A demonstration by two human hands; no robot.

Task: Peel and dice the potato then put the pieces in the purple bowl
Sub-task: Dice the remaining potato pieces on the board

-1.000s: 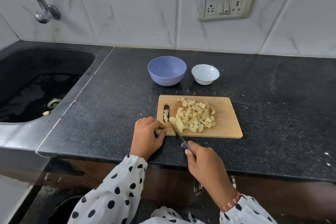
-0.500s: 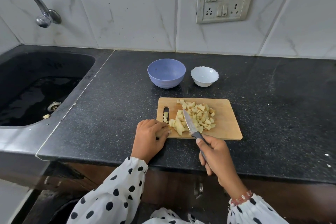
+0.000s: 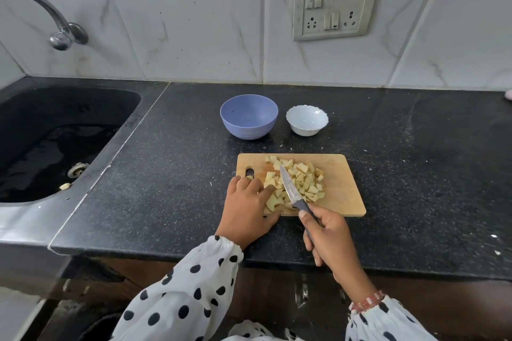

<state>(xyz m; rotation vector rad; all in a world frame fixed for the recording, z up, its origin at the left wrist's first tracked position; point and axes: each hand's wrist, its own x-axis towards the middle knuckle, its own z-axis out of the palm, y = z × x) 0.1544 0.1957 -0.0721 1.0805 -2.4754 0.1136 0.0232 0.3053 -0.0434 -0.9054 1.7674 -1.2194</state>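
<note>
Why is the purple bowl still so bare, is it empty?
Empty. The purple bowl shows only its smooth inside; all the potato pieces lie on the cutting board.

left hand (image 3: 247, 204): fingers bent, palm down | right hand (image 3: 329, 232): grip closed, fingers curled

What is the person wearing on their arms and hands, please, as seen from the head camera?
Both arms are covered by loose white sleeves with black polka dots, gathered at the cuffs: the left sleeve and the right sleeve. A red and white beaded bracelet circles the right wrist. The left hand and the right hand are bare, with no gloves and no rings visible.
</note>
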